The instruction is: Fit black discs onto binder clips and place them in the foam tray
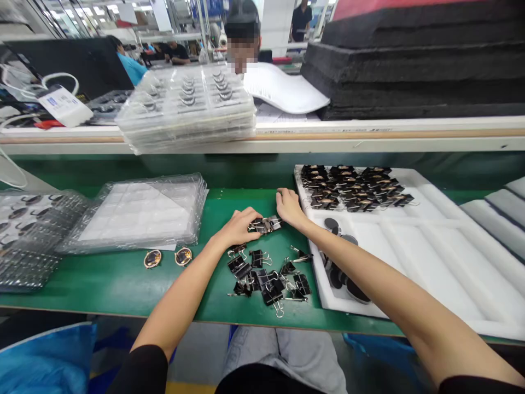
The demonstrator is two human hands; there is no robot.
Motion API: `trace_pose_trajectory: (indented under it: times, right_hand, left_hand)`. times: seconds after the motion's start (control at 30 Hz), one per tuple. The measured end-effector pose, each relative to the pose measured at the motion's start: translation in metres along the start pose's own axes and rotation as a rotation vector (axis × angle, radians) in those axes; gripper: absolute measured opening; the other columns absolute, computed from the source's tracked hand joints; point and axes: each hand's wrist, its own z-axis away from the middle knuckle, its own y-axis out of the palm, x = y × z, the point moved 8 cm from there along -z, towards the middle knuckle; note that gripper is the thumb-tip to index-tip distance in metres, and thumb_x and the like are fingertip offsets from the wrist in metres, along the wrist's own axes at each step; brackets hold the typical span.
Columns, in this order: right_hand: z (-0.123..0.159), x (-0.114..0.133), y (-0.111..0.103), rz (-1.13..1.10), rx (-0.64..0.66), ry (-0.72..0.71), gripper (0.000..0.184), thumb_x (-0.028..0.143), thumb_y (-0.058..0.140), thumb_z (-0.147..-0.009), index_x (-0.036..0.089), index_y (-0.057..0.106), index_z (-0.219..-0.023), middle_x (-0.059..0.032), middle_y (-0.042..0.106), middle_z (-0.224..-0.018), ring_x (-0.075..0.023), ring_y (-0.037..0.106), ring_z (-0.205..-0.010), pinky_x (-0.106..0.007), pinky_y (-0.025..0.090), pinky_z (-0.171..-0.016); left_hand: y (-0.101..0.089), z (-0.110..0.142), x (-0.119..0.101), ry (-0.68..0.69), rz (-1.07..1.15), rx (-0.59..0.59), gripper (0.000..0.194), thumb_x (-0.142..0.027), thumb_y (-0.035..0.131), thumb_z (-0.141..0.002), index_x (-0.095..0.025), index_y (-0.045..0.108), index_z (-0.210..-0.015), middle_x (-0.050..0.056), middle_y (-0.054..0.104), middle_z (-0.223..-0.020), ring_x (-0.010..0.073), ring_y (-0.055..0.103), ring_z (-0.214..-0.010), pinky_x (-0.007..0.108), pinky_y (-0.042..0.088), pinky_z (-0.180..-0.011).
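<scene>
My left hand (241, 227) is closed, thumb and fingers pinching the left end of a small row of black binder clips (268, 225) with silver handles. At the other end of that row is my right hand (289, 206), fingers curled together beside the foam tray's left edge; whatever they hold is hidden. Below both hands lies a loose heap of binder clips (270, 282) on the green table (213, 295). Two round gold-rimmed pieces (183, 256) sit left of the heap.
The white foam tray (404, 241) on the right bears rows of clipped pieces (353, 186) and dark discs (336, 278), partly under my right forearm. Clear plastic trays (139, 210) lie left; another stack (188, 109) rests on the shelf. Black foam blocks (410, 71) and a person stand beyond.
</scene>
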Motion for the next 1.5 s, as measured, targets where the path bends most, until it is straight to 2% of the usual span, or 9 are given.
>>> trace_pose_trajectory:
  times: [0.2,0.37,0.53,0.87,0.93,1.07,1.17,1.33,1.5]
  right_hand:
    - [0.037,0.037,-0.019,-0.518,0.588,-0.184,0.050,0.056,0.071,-0.085,0.018,0.071,-0.118,-0.0093,0.077,-0.110,-0.0240,0.071,-0.098,-0.040,0.058,-0.090]
    - [0.060,0.041,-0.063,-0.602,0.400,-0.282,0.044,0.046,0.082,-0.075,0.018,0.076,-0.109,-0.0086,0.079,-0.101,-0.0242,0.074,-0.091,-0.042,0.060,-0.090]
    - [0.083,0.036,-0.076,-0.648,0.304,-0.286,0.037,0.044,0.080,-0.079,0.021,0.078,-0.107,-0.0088,0.080,-0.106,-0.0263,0.075,-0.097,-0.044,0.062,-0.091]
    - [0.107,0.033,-0.089,-0.626,0.113,-0.415,0.021,0.040,0.076,-0.086,0.028,0.081,-0.103,-0.0072,0.078,-0.100,-0.0258,0.073,-0.094,-0.044,0.062,-0.086]
    - [0.110,0.034,-0.094,-0.611,0.132,-0.456,0.023,0.037,0.077,-0.086,0.030,0.080,-0.107,-0.0074,0.077,-0.110,-0.0264,0.072,-0.104,-0.046,0.062,-0.091]
    - [0.117,0.027,-0.087,-0.733,0.392,-0.298,0.088,0.034,0.089,-0.072,0.036,0.052,-0.151,-0.0110,0.056,-0.151,-0.0242,0.070,-0.110,-0.042,0.065,-0.087]
    - [0.121,0.018,-0.079,-0.798,0.509,-0.143,0.064,0.039,0.085,-0.076,0.025,0.064,-0.136,-0.0113,0.072,-0.126,-0.0222,0.073,-0.097,-0.040,0.065,-0.085]
    - [0.120,0.004,-0.092,-0.846,0.365,-0.030,0.038,0.036,0.085,-0.074,0.021,0.074,-0.107,-0.0074,0.079,-0.100,-0.0235,0.075,-0.092,-0.040,0.063,-0.086]
    - [0.130,-0.006,-0.099,-0.885,0.323,0.024,0.033,0.036,0.084,-0.074,0.021,0.074,-0.102,-0.0062,0.079,-0.097,-0.0213,0.075,-0.085,-0.038,0.063,-0.082]
  left_hand:
    - [-0.033,0.013,-0.012,0.181,-0.055,-0.267,0.052,-0.017,0.060,-0.093,-0.025,0.052,-0.143,0.012,0.055,-0.136,0.0264,0.059,-0.127,0.041,0.051,-0.104]
    - [-0.040,0.016,-0.029,0.113,0.277,-0.187,0.079,-0.039,0.080,-0.084,-0.028,0.043,-0.153,0.011,0.061,-0.138,0.0265,0.064,-0.120,0.039,0.057,-0.098]
    - [-0.035,0.016,-0.040,-0.012,0.508,-0.249,0.035,-0.045,0.069,-0.091,-0.021,0.067,-0.116,0.005,0.076,-0.104,0.0210,0.072,-0.093,0.034,0.059,-0.084]
    - [-0.042,0.019,-0.066,0.154,0.358,-0.364,0.019,-0.032,0.068,-0.092,-0.022,0.072,-0.108,0.006,0.077,-0.097,0.0188,0.073,-0.086,0.033,0.060,-0.081]
    - [-0.046,0.023,-0.072,0.275,0.267,-0.395,0.018,-0.026,0.063,-0.095,-0.023,0.071,-0.111,0.007,0.077,-0.104,0.0195,0.074,-0.094,0.035,0.060,-0.087]
    - [-0.046,0.039,-0.079,0.506,0.019,-0.485,0.029,-0.016,0.054,-0.099,-0.027,0.070,-0.120,0.011,0.074,-0.124,0.0217,0.073,-0.108,0.039,0.061,-0.087]
    - [-0.037,0.044,-0.082,0.570,-0.064,-0.440,0.038,-0.013,0.056,-0.097,-0.032,0.066,-0.128,0.011,0.069,-0.134,0.0235,0.072,-0.112,0.042,0.061,-0.088]
    - [-0.020,0.024,-0.079,0.267,0.451,-0.164,0.055,-0.032,0.055,-0.099,-0.029,0.041,-0.152,0.016,0.059,-0.146,0.0277,0.068,-0.122,0.045,0.062,-0.095]
    - [0.003,0.011,-0.090,-0.082,0.836,-0.005,0.050,-0.053,0.058,-0.098,-0.022,0.056,-0.137,0.010,0.075,-0.107,0.0188,0.074,-0.073,0.028,0.060,-0.057]
